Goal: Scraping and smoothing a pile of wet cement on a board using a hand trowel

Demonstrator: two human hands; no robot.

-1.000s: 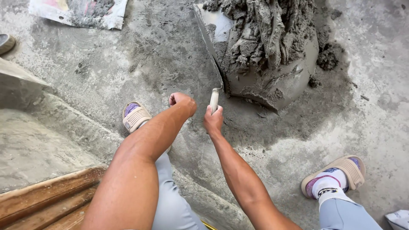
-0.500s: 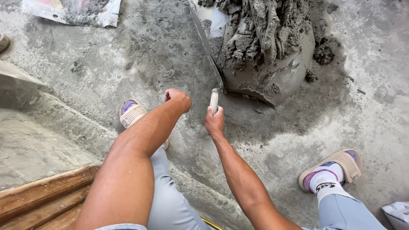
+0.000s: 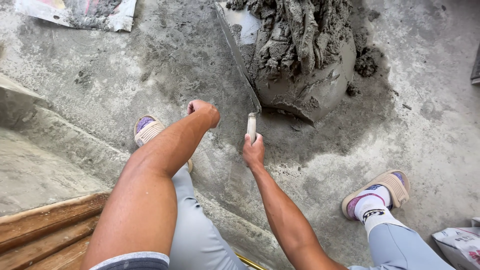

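My right hand grips the pale handle of a long steel trowel. The blade runs up and to the left along the left side of a heap of wet grey mortar on the concrete floor. My left hand is closed into a fist with nothing in it, knuckles down on the floor just left of the trowel handle. My left forearm crosses over my left knee.
My feet in sandals and socks stand at left and right. A wooden plank lies at the lower left beside a raised concrete edge. A dirty sack lies at the top left, a white bag at the lower right.
The view has shifted slightly. My left fist has stayed on the floor, and my right hand keeps hold of the trowel against the mortar heap.
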